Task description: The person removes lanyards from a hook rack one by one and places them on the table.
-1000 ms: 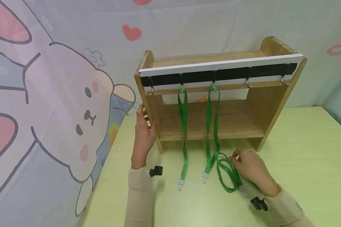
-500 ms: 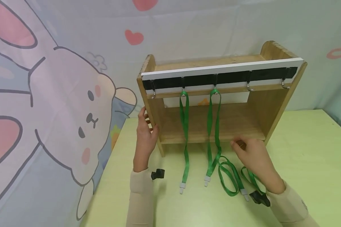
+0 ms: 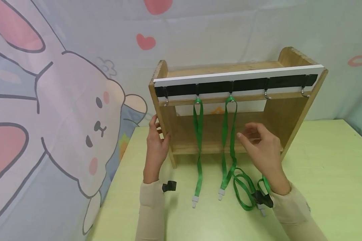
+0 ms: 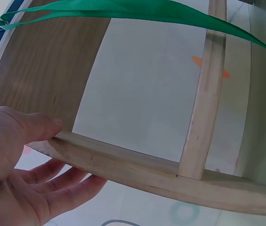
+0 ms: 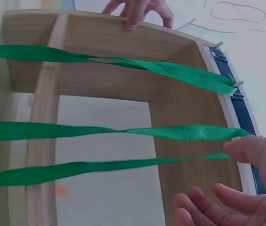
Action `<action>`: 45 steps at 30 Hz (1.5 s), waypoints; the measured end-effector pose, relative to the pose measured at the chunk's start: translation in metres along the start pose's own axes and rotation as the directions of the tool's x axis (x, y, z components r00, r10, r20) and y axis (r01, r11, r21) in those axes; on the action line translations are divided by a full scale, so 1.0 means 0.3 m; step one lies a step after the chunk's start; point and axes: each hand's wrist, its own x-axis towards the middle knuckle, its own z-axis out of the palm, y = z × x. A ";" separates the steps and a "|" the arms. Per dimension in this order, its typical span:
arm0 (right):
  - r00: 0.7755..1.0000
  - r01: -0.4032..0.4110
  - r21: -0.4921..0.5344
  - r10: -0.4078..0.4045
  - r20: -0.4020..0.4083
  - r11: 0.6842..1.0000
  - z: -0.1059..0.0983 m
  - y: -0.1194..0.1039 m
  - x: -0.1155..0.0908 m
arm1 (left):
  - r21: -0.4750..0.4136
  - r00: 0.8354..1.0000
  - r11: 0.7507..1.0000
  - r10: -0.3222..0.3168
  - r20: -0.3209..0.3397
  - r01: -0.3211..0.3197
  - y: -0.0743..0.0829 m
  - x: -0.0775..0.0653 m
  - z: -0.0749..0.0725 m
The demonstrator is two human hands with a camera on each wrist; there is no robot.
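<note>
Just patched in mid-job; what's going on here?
The person's left grip holds the wooden shelf by its left side. The right grip hovers in front of it, holding nothing. Two green lanyards hang from the second and third hooks from the left; the other three hooks bear none. A coiled green lanyard lies on the table.

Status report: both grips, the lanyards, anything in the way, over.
Left grip on wooden rack's side. Right grip empty. Two green lanyards hanging from rack. Head view: black buckle partly hiding coiled lanyard on table.
</note>
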 end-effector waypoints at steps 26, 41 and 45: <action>0.988 -0.009 0.080 0.021 -0.156 0.997 0.163 -0.079 0.077 | 0.040 1.000 0.999 0.018 -0.011 -0.017 0.003 0.002 0.013; 0.977 0.040 0.080 -0.022 -0.213 0.996 0.163 -0.083 0.063 | 0.051 0.999 0.998 0.047 -0.015 -0.046 -0.006 -0.002 0.008; 0.975 0.083 0.096 -0.061 -0.213 0.992 0.158 -0.091 0.060 | 0.060 0.998 0.997 0.053 -0.017 -0.052 -0.007 0.001 0.007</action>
